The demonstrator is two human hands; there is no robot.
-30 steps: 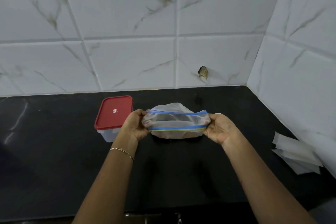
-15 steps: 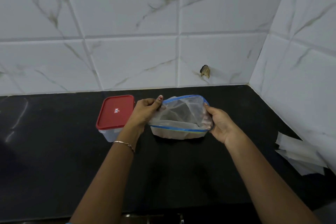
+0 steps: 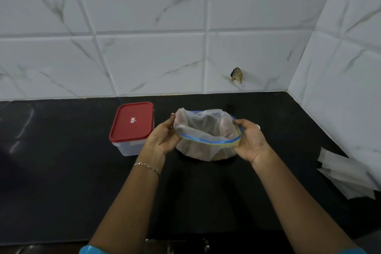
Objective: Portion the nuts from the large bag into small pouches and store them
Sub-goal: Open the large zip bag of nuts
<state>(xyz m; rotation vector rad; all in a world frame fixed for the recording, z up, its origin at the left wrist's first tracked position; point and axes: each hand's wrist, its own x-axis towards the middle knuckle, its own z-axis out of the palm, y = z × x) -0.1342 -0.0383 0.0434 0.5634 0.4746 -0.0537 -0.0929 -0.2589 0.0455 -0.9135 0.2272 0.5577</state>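
Left grip (image 3: 165, 136) and right grip (image 3: 250, 140) each pinch one side of the bag (image 3: 206, 130), clamped on its blue zip rim and holding the mouth spread wide over the black counter (image 3: 61, 171) near the middle of its back edge. Just left stands a red-lidded box (image 3: 132, 128); flat pouches (image 3: 346, 175) lie at the right edge.

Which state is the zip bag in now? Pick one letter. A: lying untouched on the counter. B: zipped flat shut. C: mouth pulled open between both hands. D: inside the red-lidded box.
C: the left hand and right hand each grip a side of the zip bag, its blue-edged mouth spread wide.
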